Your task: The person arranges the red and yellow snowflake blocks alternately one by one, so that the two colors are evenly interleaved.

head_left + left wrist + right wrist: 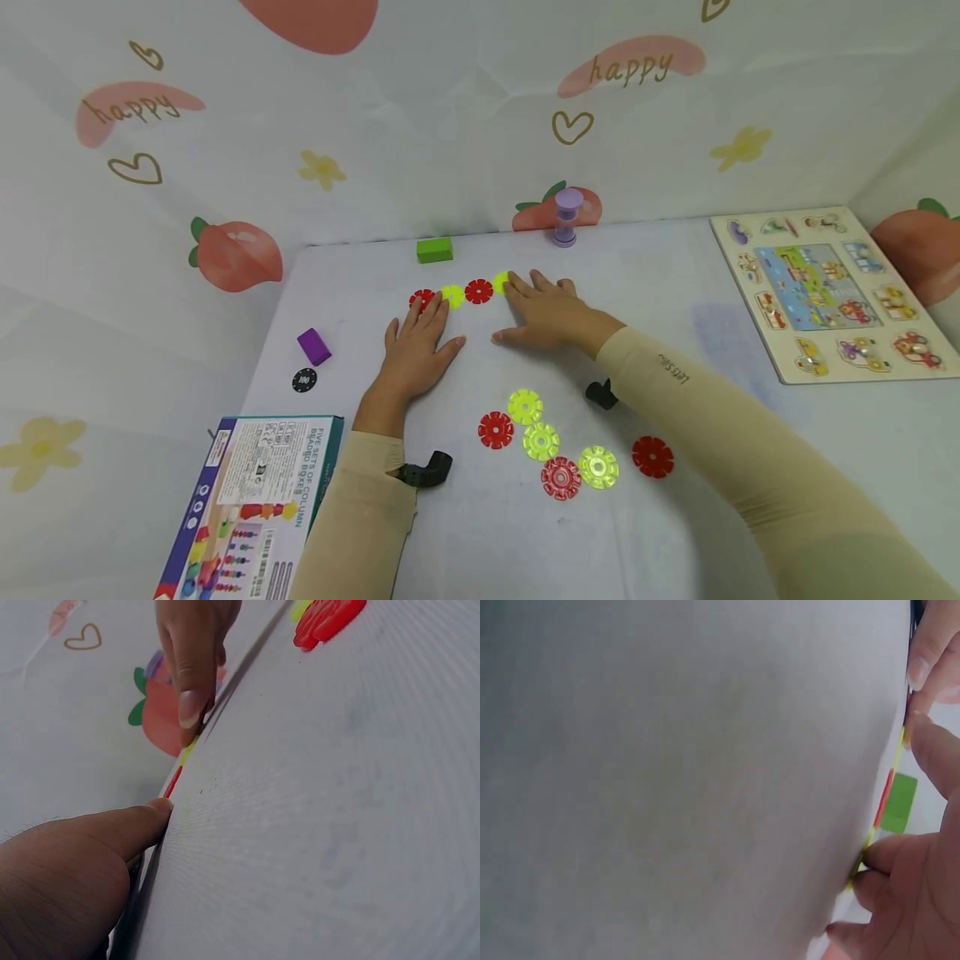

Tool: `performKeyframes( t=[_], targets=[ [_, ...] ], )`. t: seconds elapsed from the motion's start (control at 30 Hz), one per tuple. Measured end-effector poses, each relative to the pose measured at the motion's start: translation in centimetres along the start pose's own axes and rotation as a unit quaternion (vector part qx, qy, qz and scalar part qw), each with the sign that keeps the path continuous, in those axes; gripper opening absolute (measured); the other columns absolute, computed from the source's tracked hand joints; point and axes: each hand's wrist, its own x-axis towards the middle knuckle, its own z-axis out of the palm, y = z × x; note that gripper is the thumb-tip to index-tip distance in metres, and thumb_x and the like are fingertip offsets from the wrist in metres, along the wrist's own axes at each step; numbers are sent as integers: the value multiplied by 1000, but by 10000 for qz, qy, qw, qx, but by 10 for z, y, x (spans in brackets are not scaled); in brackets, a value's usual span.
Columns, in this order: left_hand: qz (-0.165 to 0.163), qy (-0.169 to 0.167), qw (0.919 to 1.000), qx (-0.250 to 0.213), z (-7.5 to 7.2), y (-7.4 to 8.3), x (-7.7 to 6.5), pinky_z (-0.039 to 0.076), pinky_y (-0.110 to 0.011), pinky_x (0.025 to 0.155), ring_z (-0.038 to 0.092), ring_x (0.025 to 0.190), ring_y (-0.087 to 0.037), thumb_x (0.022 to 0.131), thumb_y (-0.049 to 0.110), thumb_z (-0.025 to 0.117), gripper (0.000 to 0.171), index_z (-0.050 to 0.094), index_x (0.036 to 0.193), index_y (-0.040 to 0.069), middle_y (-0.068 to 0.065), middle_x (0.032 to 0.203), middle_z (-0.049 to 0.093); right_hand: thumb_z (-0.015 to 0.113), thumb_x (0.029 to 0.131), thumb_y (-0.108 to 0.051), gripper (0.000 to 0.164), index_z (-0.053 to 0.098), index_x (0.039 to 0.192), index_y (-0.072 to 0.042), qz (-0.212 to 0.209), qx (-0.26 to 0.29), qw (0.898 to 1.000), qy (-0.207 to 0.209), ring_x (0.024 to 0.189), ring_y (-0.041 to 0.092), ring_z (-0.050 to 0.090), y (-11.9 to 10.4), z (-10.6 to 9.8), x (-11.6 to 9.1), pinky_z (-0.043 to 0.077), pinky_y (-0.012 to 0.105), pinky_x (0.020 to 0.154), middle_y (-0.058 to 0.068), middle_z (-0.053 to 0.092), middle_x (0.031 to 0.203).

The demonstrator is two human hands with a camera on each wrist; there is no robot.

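Here, just in front of the green block [435, 250], lie discs [478, 291] in a row, the left hand [415, 352], fingers straight, touching the red end, the right hand [546, 315], fingers spread, the yellow.

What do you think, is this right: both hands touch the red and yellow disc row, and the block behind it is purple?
The block behind the disc row is green, not purple: see the head view. The left hand and right hand do touch that row.
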Motion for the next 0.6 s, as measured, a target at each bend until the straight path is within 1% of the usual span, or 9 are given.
performKeyframes(
  t=[0.27,0.53,0.6],
  targets=[
    [-2,-12,10000,27,-1,0,0,1,-59,109,-2,144,-23,92,59,48,78,19,154,22,3,159,11,41,79,-80,103,14,155,-16,80,-27,10000,-16,143,34,2,-8,-2,-2,11,63,105,3,6,159],
    [42,27,10000,14,-1,0,0,1,-60,108,-1,144,-23,92,58,48,78,20,154,21,2,159,12,37,80,-81,102,15,155,-15,165,129,9998,-26,143,34,2,-11,-3,-3,7,64,106,5,7,159],
    [30,19,10000,10,-1,1,0,1,-60,108,-1,144,-23,92,58,49,78,20,154,21,2,159,11,34,81,-81,101,15,155,-15,113,221,9997,-55,143,34,1,-10,-4,-3,6,65,105,5,7,159]
  ],
)
